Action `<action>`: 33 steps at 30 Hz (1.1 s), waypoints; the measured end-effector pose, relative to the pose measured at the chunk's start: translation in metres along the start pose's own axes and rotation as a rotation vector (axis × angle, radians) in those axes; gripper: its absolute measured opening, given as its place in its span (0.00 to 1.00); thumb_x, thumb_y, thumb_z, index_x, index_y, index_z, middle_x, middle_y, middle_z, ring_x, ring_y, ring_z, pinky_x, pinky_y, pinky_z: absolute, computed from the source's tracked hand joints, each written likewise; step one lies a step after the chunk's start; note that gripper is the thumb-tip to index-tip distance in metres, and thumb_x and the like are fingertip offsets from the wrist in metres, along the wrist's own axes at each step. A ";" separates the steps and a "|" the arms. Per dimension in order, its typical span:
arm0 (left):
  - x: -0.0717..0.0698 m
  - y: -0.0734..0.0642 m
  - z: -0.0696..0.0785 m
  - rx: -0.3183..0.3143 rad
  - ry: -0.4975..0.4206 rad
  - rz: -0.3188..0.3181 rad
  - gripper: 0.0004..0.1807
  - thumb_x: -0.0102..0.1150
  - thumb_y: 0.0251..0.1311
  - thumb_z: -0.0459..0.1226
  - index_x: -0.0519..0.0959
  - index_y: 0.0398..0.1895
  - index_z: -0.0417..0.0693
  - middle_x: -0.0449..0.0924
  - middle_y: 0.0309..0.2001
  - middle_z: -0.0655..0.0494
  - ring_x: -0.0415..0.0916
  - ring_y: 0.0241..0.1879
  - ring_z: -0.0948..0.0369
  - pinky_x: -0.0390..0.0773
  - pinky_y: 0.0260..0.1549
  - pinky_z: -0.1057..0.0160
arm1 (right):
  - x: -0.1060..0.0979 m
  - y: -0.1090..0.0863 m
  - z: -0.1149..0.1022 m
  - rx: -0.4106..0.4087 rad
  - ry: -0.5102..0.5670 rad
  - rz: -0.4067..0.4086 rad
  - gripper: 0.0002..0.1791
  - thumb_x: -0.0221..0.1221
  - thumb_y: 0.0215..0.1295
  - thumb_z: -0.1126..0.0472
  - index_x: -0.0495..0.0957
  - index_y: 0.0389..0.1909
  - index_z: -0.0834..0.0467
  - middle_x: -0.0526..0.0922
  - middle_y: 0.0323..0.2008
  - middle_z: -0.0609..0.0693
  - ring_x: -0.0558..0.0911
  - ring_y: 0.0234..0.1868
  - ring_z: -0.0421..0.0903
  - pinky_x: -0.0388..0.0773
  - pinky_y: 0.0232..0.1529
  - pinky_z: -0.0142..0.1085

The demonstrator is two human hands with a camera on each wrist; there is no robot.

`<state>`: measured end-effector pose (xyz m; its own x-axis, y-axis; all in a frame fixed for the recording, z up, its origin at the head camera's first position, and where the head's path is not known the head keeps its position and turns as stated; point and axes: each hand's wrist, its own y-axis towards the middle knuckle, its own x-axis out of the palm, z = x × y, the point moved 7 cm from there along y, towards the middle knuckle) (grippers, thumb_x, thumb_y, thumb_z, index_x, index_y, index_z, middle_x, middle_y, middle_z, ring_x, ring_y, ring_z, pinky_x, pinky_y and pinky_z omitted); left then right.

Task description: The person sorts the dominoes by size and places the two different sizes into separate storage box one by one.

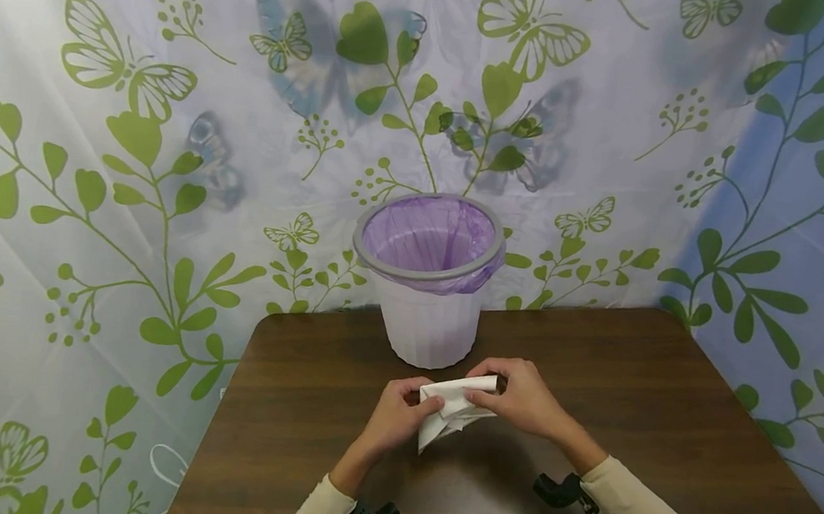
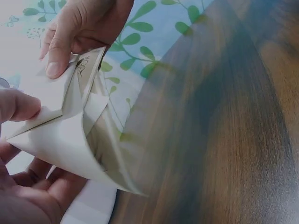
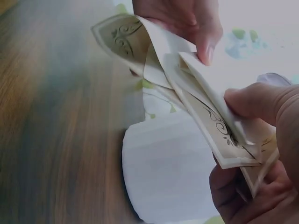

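Observation:
A folded sheet of paper (image 1: 453,399), white outside with dark scroll ornament on its cream inner face, is held between both hands above the table. My left hand (image 1: 395,413) pinches its left end, thumb on top and fingers underneath. At the other end my right hand (image 1: 523,399) grips it, thumb pressed on the folded layers. In the left wrist view one flap of the paper (image 2: 60,140) curls into a cone-like pocket. The right wrist view shows several overlapping layers and the printed border of the paper (image 3: 210,126) near the right thumb.
Behind the hands a white trash bin (image 1: 428,317) with a grey rim and purple liner stands on the dark wooden table (image 1: 583,350). A curtain (image 1: 242,147) with green leaves and butterflies hangs along the table's back and sides. Black wrist mounts sit on both sleeves.

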<state>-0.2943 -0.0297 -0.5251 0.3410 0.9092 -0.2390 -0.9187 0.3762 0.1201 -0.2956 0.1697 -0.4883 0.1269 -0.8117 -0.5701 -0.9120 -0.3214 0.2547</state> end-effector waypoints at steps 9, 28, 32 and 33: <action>0.000 -0.002 0.003 0.010 0.206 0.091 0.09 0.69 0.60 0.46 0.87 0.28 0.53 0.85 0.25 0.59 0.78 0.23 0.69 0.78 0.19 0.68 | 0.000 -0.003 -0.014 -0.107 -0.082 0.102 0.10 0.74 0.56 0.56 0.82 0.31 0.40 0.83 0.28 0.34 0.78 0.26 0.35 0.77 0.25 0.31; -0.017 0.004 0.004 -0.028 0.029 0.259 0.05 0.66 0.63 0.39 0.88 0.34 0.48 0.87 0.31 0.52 0.83 0.27 0.65 0.86 0.26 0.56 | 0.013 -0.005 -0.038 -0.266 0.065 0.008 0.10 0.59 0.73 0.56 0.86 0.49 0.48 0.86 0.48 0.46 0.85 0.33 0.38 0.83 0.28 0.36; -0.009 0.006 0.001 -0.048 -0.113 0.147 0.08 0.60 0.65 0.33 0.86 0.43 0.40 0.87 0.40 0.46 0.85 0.32 0.62 0.87 0.33 0.49 | 0.021 -0.004 -0.034 -0.182 0.102 -0.063 0.12 0.62 0.70 0.53 0.83 0.53 0.47 0.83 0.52 0.47 0.85 0.34 0.40 0.83 0.26 0.36; -0.008 0.007 0.001 -0.049 -0.128 0.131 0.09 0.59 0.65 0.32 0.85 0.44 0.39 0.86 0.41 0.45 0.85 0.33 0.62 0.87 0.33 0.50 | 0.023 -0.005 -0.033 -0.168 0.082 -0.083 0.16 0.63 0.69 0.51 0.81 0.56 0.47 0.82 0.53 0.45 0.84 0.35 0.40 0.83 0.27 0.35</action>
<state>-0.3031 -0.0341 -0.5211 0.2380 0.9662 -0.0992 -0.9643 0.2472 0.0944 -0.2756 0.1361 -0.4770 0.2370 -0.8139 -0.5305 -0.8201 -0.4603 0.3398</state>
